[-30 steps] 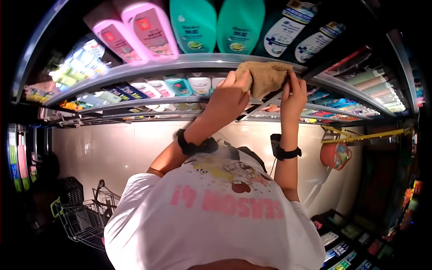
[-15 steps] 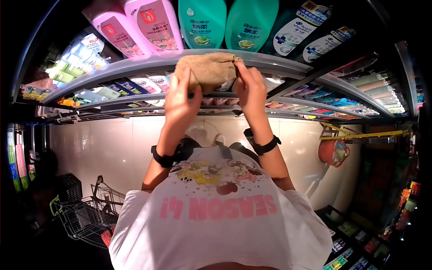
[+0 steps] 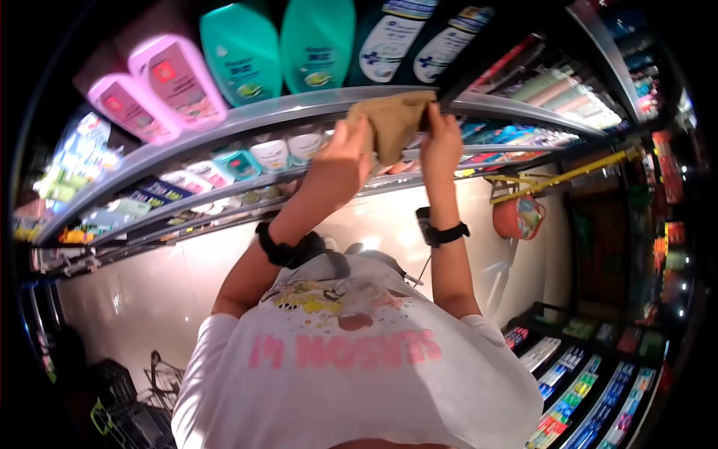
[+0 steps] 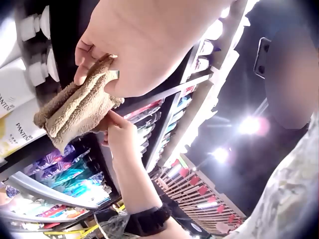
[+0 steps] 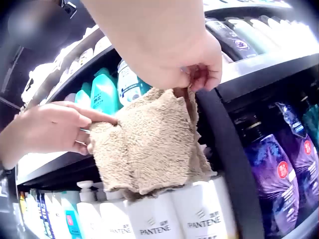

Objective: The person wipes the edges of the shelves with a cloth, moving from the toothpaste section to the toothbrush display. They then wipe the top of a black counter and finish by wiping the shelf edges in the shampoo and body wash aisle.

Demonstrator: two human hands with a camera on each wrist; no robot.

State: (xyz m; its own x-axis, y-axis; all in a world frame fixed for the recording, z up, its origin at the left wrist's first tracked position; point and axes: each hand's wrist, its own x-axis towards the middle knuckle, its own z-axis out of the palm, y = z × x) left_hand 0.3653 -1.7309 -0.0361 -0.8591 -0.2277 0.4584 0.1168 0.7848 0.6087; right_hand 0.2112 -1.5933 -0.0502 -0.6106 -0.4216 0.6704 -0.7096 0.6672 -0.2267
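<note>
A tan terry cloth (image 3: 393, 123) hangs folded at the front edge of the upper shelf (image 3: 269, 112), between both hands. The left hand (image 3: 340, 165) pinches its left side, and the right hand (image 3: 441, 146) pinches its upper right corner. In the left wrist view the cloth (image 4: 79, 109) lies in loose folds between the left hand (image 4: 134, 50) and the right hand (image 4: 124, 142). From the right wrist the cloth (image 5: 149, 139) hangs in front of white Pantene bottles (image 5: 154, 216), with the left hand (image 5: 55, 127) and right hand (image 5: 194, 64) gripping it.
Pink bottles (image 3: 176, 82), green bottles (image 3: 318, 45) and dark bottles with white labels (image 3: 389, 49) stand on the upper shelf. Purple bottles (image 5: 274, 174) stand beyond an upright at the right. A red basket (image 3: 516, 217) and a cart (image 3: 138, 411) are behind the person.
The cloth and both hands went left along the shelf edge, then back to the right. The view has turned toward the right, and the cloth now hangs more loosely.
</note>
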